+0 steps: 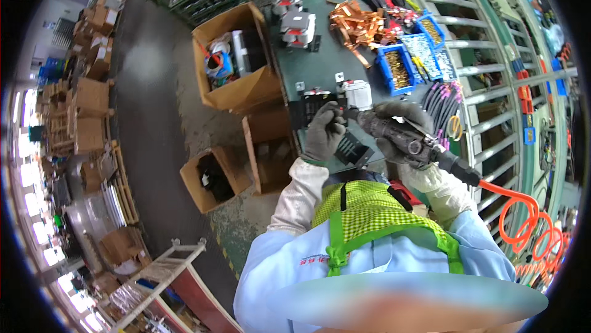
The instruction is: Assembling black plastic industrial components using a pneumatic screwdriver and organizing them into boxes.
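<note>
My right hand (pixel 403 111) is wrapped round a black air-powered driver (pixel 458 167), its orange coiled hose (pixel 512 194) trailing off to the right. The driver lies nearly level, its nose pointing left at a black boxy part (pixel 313 102) on the bench. My left hand (pixel 324 131), in a dark grey glove, is closed at that part's near side with its fingertips beside the driver's nose; what they pinch is hidden. A white-grey device (pixel 357 94) stands just behind the nose. Below it lies a black slotted piece (pixel 353 149) near the bench edge.
On the dark green bench (pixel 326 56) are copper strips (pixel 357 24), blue bins of small hardware (pixel 395 69), dark cables (pixel 440 106) and finished-looking grey devices (pixel 298 28). Cardboard boxes (pixel 261 89) stand along its left side. A metal roller conveyor (pixel 483 71) runs on the right.
</note>
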### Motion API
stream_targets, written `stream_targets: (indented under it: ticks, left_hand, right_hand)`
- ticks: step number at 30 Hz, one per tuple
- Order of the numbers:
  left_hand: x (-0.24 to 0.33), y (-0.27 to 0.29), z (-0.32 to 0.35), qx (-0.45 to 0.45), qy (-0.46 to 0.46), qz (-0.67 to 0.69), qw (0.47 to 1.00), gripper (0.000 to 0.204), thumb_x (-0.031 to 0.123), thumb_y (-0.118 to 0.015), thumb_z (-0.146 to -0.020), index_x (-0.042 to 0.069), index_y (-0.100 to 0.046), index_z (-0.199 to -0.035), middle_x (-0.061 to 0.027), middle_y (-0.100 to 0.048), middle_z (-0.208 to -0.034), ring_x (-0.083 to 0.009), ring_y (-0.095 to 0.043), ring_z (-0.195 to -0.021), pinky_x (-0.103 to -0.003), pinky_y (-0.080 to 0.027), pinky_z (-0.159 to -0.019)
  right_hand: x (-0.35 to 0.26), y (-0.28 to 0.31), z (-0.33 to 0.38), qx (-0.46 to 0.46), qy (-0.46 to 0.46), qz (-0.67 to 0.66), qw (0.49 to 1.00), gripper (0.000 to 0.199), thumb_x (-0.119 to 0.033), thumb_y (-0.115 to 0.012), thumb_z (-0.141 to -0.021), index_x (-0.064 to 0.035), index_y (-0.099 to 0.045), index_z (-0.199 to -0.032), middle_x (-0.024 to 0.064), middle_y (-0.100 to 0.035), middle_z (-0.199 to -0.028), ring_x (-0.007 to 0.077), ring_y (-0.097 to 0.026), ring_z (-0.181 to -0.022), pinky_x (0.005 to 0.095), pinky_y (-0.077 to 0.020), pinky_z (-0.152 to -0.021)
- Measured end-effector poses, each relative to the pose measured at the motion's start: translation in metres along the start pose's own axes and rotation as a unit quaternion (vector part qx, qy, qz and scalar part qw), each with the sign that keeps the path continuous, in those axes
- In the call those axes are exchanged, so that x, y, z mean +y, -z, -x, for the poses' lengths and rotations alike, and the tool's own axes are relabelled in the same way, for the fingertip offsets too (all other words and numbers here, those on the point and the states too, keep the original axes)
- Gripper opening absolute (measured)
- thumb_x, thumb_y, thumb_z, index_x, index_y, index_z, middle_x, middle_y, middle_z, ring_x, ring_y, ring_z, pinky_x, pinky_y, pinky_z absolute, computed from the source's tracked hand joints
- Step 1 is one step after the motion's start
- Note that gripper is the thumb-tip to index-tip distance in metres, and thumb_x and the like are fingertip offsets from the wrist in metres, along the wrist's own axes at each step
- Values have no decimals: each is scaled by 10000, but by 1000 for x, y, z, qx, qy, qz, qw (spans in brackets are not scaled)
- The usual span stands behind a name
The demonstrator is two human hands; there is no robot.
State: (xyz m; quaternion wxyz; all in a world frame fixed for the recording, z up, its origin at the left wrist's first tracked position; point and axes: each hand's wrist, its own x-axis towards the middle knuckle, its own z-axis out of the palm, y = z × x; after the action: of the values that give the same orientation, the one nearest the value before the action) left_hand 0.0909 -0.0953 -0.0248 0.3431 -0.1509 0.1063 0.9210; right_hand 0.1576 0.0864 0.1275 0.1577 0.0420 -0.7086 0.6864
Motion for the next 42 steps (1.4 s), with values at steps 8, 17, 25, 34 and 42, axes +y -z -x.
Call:
stream_targets:
  ticks: [8,17,25,34,42]
  left_hand:
    - [-14,-11,-33,-78,74,134,985,333,367,-586,-966,45,-663,-1007,56,-535,-645,-32,-342,-477,-189,-285,-457]
    - [-20,-26,-31,-54,14,133,990,339,370,-557,-983,45,-649,-1002,35,-554,-680,-38,-361,-495,-190,-305,-469]
    - [-3,-19,-18,-80,-50,12,995,294,341,-531,-1006,65,-618,-958,33,-516,-746,-53,-365,-539,-204,-297,-491]
    - [-6,-6,-27,79,-55,171,980,259,369,-570,-984,121,-636,-945,80,-413,-659,-42,-325,-523,-192,-294,-478]
    - [2,-3,-26,36,-64,216,974,230,323,-554,-998,106,-632,-996,56,-464,-708,-64,-432,-600,-217,-363,-530]
  right_hand:
    - [2,21,3,6,24,19,1000,488,-132,-814,-721,16,-599,-1133,129,-677,-975,248,-688,-868,317,-558,-763]
    - [18,36,1,-5,111,72,991,497,-225,-806,-758,36,-594,-1123,125,-673,-1005,191,-686,-870,268,-543,-741]
    - [29,23,3,1,14,-28,999,550,-216,-810,-762,11,-538,-1183,141,-659,-1060,220,-662,-964,326,-536,-845]
    - [45,1,-21,-70,49,103,991,473,-188,-776,-789,12,-554,-1155,124,-661,-1023,205,-669,-916,301,-538,-806]
    - [53,-12,-45,-68,28,-20,997,428,-84,-735,-811,29,-521,-1164,136,-662,-1023,209,-677,-913,301,-541,-827]
